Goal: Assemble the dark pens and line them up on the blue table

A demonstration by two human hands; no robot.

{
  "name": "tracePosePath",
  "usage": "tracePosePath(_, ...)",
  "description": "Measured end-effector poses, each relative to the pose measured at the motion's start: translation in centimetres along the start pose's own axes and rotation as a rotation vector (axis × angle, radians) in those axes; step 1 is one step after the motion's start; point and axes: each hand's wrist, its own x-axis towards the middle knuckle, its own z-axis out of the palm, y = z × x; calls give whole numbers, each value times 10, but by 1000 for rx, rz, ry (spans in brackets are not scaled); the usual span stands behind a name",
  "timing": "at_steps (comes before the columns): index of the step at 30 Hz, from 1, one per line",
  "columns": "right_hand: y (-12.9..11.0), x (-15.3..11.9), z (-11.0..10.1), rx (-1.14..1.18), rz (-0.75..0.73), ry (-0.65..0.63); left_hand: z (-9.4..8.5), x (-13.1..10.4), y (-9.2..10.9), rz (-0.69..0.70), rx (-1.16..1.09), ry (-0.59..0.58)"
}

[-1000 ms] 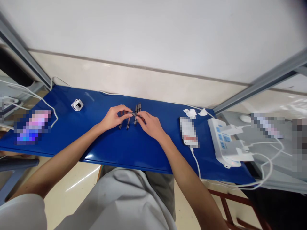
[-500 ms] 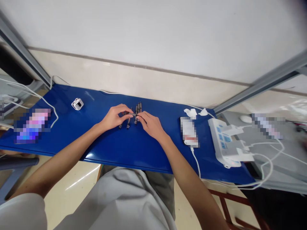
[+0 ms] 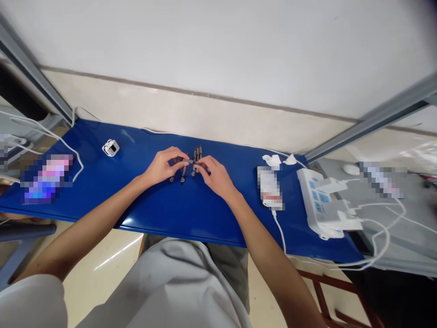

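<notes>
From the head camera, little has changed in the last second: the left hand (image 3: 160, 166) and right hand (image 3: 215, 176) still meet over the dark pens (image 3: 195, 160) on the blue mat (image 3: 164, 209), fingertips pinching one pen between them; the right hand has edged slightly. No writing is readable on the white power strip (image 3: 321, 207).

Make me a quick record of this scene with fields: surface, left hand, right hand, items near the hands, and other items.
surface: blue table
left hand: pinches one end of a small dark pen-like piece
right hand: pinches its other end
near the hands: row of dark pens lying on the table
other items: white power strip with plugs, small white device, white cables
</notes>
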Motion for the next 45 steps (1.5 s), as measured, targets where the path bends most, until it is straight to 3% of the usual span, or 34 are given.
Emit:
tracePosePath(3,1,0,0,-33,-34,11,0,0,1,2,4,7)
tracePosePath(9,2,-1,0,73,33,30,0,0,1,-3,15,3)
tracePosePath(14,4,0,0,97,-55,28,0,0,1,3,18,13)
tracePosePath(45,-1,-1,-1,28,24,-11,0,-1,0,13,25,-7)
